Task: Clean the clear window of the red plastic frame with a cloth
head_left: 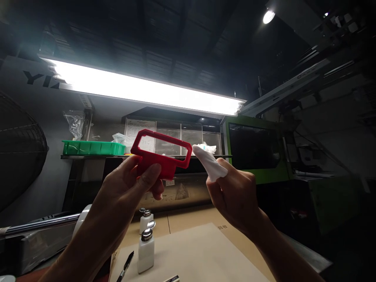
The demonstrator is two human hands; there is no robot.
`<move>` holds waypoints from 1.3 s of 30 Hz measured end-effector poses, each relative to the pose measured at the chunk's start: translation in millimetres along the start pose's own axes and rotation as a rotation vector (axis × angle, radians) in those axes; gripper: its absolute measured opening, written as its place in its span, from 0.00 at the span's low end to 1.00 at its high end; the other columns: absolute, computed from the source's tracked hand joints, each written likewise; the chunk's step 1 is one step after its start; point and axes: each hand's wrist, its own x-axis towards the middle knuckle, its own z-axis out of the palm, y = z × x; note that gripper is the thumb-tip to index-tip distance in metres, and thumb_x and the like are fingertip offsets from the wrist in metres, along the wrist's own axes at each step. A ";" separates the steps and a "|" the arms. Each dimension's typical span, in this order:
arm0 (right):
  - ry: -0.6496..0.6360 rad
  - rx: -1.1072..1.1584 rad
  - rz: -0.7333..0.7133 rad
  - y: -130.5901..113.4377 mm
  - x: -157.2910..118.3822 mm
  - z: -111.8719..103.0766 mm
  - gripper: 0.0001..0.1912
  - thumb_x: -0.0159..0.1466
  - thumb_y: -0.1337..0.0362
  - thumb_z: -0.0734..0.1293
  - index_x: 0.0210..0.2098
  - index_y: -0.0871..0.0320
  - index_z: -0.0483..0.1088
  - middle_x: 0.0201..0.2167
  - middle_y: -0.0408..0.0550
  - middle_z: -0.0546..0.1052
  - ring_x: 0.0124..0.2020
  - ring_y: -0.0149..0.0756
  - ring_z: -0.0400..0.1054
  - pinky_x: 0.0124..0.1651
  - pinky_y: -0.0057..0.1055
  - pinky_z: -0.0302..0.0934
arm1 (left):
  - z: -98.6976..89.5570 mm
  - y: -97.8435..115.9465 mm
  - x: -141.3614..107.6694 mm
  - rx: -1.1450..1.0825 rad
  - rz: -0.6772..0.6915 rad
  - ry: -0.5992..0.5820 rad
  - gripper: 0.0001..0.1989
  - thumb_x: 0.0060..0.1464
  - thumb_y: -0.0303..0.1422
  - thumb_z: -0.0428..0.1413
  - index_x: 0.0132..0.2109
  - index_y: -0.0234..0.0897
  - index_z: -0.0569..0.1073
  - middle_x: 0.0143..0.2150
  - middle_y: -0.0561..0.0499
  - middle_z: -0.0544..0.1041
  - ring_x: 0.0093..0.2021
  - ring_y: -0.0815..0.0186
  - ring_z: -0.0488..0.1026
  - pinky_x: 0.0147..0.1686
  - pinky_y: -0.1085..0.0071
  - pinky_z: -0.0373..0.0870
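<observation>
A red plastic part with a long window-like opening is held up below the lamp, slightly tilted. My left hand pinches its lower solid block between thumb and fingers. White cloth is wrapped over the outstretched index finger of my right hand, whose other fingers are curled in. The cloth-covered fingertip is at the right end of the red part; whether it touches, I cannot tell. Two white pump bottles with metal tops, a nearer bottle and a farther bottle, stand beneath on the bench.
A bright tube lamp spans the bench. Behind the hands, a shelf carries a green tray and plastic bags. Brown cardboard covers the bench, with a black pen at left. A large fan stands far left.
</observation>
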 end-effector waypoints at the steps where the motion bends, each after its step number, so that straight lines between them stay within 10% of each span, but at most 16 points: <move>1: 0.000 -0.002 -0.008 -1.1 -0.8 0.6 0.14 0.64 0.71 0.55 0.26 0.61 0.68 0.19 0.40 0.60 0.17 0.25 0.45 0.20 0.25 0.43 | -0.6 -1.0 -0.5 0.004 0.001 -0.005 0.08 0.52 0.39 0.59 0.34 0.40 0.72 0.22 0.58 0.73 0.22 0.73 0.68 0.23 0.77 0.63; 29: -0.137 -0.291 -0.186 -23.5 41.8 -4.4 0.11 0.60 0.71 0.61 0.24 0.58 0.71 0.17 0.41 0.65 0.14 0.26 0.50 0.19 0.26 0.37 | 11.0 -4.2 -9.8 0.039 -0.019 -0.053 0.04 0.53 0.36 0.57 0.32 0.41 0.71 0.20 0.57 0.72 0.22 0.70 0.67 0.24 0.77 0.66; 34: -0.163 -0.301 -0.060 -6.0 28.1 -6.1 0.14 0.65 0.66 0.58 0.33 0.58 0.75 0.17 0.42 0.68 0.13 0.27 0.53 0.18 0.27 0.38 | -1.4 -14.3 -24.2 0.050 -0.161 -0.020 0.09 0.51 0.42 0.58 0.35 0.43 0.72 0.22 0.56 0.72 0.23 0.68 0.67 0.24 0.74 0.67; 39: -0.321 0.022 0.114 -15.3 -25.4 -29.0 0.15 0.66 0.67 0.56 0.38 0.60 0.75 0.17 0.42 0.68 0.14 0.28 0.56 0.19 0.27 0.48 | -35.3 -55.5 -99.0 0.196 -0.534 0.060 0.16 0.45 0.52 0.58 0.33 0.46 0.73 0.18 0.56 0.72 0.18 0.65 0.66 0.27 0.68 0.71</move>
